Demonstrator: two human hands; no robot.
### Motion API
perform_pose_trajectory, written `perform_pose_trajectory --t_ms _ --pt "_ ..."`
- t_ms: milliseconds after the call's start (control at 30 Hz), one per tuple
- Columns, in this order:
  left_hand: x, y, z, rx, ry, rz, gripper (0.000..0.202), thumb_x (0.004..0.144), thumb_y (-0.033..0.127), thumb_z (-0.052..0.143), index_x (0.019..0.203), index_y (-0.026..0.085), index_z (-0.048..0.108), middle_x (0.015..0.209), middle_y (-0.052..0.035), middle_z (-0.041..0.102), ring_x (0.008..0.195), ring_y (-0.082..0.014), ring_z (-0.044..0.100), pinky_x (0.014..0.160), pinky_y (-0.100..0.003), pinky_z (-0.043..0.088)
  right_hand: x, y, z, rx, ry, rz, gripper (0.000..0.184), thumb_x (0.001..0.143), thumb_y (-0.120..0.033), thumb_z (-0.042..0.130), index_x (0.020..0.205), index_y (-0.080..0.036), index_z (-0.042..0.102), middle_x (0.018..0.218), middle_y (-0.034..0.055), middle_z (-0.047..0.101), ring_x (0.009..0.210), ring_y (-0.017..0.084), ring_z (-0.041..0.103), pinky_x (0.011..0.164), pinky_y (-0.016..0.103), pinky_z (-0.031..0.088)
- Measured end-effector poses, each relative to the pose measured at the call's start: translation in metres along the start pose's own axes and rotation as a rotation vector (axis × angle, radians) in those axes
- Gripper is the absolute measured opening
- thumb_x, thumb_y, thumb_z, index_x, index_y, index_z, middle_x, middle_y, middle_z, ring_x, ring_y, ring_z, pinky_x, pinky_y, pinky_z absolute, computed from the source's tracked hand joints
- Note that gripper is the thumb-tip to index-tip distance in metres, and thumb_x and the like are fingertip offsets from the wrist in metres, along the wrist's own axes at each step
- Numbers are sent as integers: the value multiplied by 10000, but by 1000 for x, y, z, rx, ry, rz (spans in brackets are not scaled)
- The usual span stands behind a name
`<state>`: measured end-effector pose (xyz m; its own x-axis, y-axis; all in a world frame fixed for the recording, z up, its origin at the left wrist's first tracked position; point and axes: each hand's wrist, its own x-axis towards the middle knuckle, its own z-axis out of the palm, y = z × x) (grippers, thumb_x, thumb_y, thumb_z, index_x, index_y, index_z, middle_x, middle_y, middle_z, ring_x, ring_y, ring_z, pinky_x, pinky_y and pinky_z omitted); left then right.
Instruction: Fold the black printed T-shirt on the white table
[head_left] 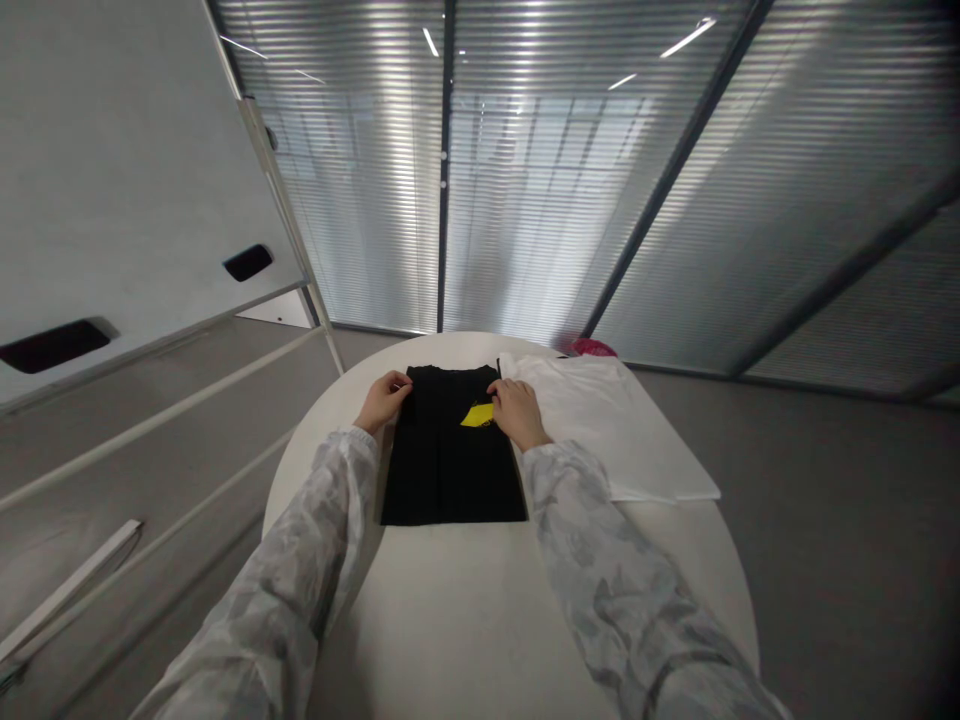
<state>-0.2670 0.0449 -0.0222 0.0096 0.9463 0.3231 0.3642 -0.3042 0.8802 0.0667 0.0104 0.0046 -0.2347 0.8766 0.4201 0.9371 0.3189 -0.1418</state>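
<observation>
One large white board (pixel 142 160) with two dark oblong openings stands at far left, above a pale tubular metal rail (pixel 165 413). Next we see the left hand (pixel 384 401), its fingertips pinching the far left edge of a flat, folded black cloth garment (pixel 450 480). This garment lies between both hands on a round white table (pixel 450 610), its neckline away from us; an angular yellow print (pixel 477 415) marks its right half. The right hand (pixel 519 412) rests fingers curled at the far right edge; we cannot tell whether it grips cloth. Farther right we note a spread white cloth garment (pixel 592 420), just beside the black one, and a crimson object (pixel 594 347) behind it. We judge that uneven pulling by the hands could skew the folds, and that rightward drift of the right hand could ruffle the white cloth.
</observation>
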Motion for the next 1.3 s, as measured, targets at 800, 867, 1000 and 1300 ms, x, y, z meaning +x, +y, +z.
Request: perform_pose_trajectory --t_ms 800,867,1000,1300 --pt "-12 20 17 367 -124 178 569 913 543 807 1380 238 698 1382 -132 738 1287 -367 677 1170 -501 482 28 -3 1 93 -90 -119 493 1048 -320 595 1522 -192 562 1591 144 573 1429 312 531 1204 448 393" --pt "-9 16 17 371 -84 158 482 977 553 729 1341 237 721 1351 -130 750 1273 -355 680 1163 -483 481 38 -1 7 77 -108 -70 470 1075 -338 580 1515 -174 574 1532 157 629 1372 312 584 1172 439 416" --pt "-2 7 6 386 80 62 319 1054 472 588 1099 225 786 1136 -128 770 1071 -309 714 1033 -433 524 46 -1 18 52 -79 -3 379 1100 -299 544 1447 -167 622 1426 165 695 1306 325 617 1141 451 415" --pt "5 -1 -4 518 111 -35 340 906 582 763 856 249 806 883 -82 759 800 -269 691 783 -374 492 42 1 21 78 -33 -8 275 1078 -263 584 1334 -197 664 1321 134 723 1244 308 621 1114 429 423"
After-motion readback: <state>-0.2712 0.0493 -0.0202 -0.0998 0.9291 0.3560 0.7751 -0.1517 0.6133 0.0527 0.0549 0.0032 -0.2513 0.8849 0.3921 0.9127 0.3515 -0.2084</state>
